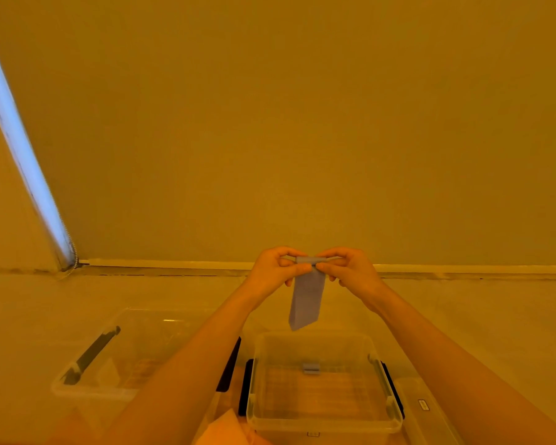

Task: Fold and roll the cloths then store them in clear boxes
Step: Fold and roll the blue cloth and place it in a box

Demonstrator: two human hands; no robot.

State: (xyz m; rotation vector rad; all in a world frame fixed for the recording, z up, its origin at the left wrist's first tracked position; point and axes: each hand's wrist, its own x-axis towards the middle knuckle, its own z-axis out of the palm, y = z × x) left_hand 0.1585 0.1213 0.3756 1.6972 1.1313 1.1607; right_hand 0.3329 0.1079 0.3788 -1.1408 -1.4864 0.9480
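A narrow folded grey-blue cloth hangs in the air above the right clear box. Its top end is rolled into a small tube. My left hand pinches the left end of that roll, and my right hand pinches the right end. The loose tail hangs down toward the box. Inside the right box a small rolled grey cloth lies near the far wall. A second clear box with a dark handle stands at the left, partly hidden by my left forearm.
A clear lid lies to the right of the right box. An orange-tinted cloth shows at the bottom between the boxes. The boxes stand on a pale floor, with a plain wall and skirting behind. A bright window strip runs up the far left.
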